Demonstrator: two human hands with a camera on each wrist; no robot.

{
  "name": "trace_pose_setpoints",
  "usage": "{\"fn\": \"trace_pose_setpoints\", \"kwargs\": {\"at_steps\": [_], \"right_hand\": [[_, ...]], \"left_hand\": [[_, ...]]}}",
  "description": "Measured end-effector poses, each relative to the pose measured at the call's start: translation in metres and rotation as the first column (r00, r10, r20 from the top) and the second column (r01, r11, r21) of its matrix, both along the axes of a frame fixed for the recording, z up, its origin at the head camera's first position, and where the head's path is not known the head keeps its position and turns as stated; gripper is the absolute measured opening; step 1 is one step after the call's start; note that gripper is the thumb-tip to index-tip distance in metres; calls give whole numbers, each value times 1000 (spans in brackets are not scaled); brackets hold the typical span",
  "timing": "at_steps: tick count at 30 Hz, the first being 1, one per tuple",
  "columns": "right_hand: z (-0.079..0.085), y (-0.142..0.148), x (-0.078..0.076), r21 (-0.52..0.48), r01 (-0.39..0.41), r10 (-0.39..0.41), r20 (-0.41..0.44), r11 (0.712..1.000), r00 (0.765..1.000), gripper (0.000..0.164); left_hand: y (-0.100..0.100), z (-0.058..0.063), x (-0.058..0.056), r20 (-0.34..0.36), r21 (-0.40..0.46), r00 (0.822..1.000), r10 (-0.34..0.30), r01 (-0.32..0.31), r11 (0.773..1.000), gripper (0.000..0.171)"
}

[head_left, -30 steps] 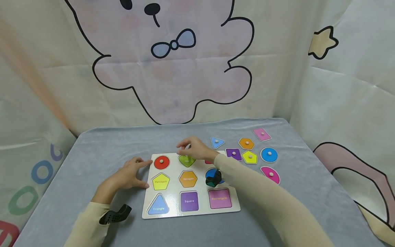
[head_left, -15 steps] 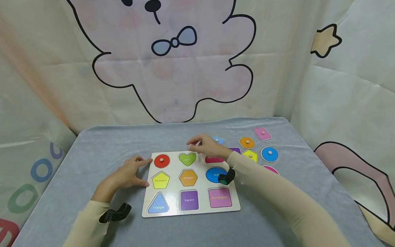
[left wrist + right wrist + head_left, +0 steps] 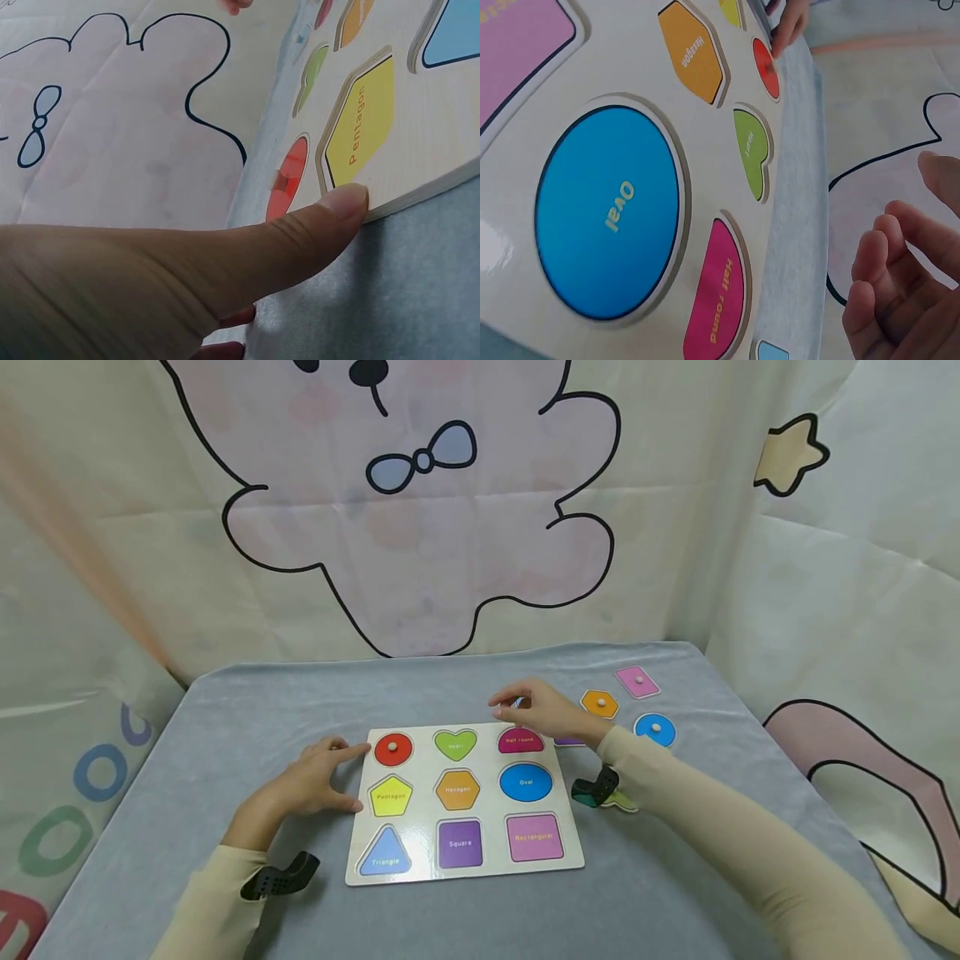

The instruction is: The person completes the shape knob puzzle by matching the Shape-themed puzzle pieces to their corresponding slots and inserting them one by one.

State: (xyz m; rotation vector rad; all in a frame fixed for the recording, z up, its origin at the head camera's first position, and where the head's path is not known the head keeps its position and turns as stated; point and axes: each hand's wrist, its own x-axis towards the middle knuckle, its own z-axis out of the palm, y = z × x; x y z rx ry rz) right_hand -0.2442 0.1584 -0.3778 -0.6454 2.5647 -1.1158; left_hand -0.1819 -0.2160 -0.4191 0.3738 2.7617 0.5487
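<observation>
A white shape puzzle board (image 3: pixel 424 827) with labelled coloured recesses lies on the table. A red circle piece (image 3: pixel 392 758) with a knob sits in its far left recess. My left hand (image 3: pixel 307 781) rests at the board's left side, with index finger and thumb spread along it. The left wrist view shows the thumb (image 3: pixel 300 236) touching the edge beside the yellow Pentagon recess. Over the far right corner, near the Half round recess (image 3: pixel 521 742), hovers my right hand (image 3: pixel 551 708), fingers loosely bent and holding nothing. A light blue piece (image 3: pixel 772 351) shows below it in the right wrist view.
Right of the board lie knobbed pieces: an orange hexagon (image 3: pixel 600 710), a pink rectangle (image 3: pixel 636 689), a blue round piece (image 3: pixel 655 737) and a purple one (image 3: pixel 568 742), partly covered. A green piece (image 3: pixel 622 803) peeks from under the right wristband (image 3: pixel 595 788). The right sleeve hides other pieces.
My right hand has moved right, from above the Heart recess to the board's far right corner, uncovering the Heart, Half round and Oval recesses. My left hand has stayed in place.
</observation>
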Motion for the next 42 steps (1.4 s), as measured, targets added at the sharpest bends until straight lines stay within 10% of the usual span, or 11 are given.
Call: {"fn": "trace_pose_setpoints", "kwargs": {"at_steps": [42], "right_hand": [[-31,159,63,-139,-239,259,160,961,952,24]], "left_hand": [[-1,2,1,-6,-3,1000,1,-1,1000,94]]}}
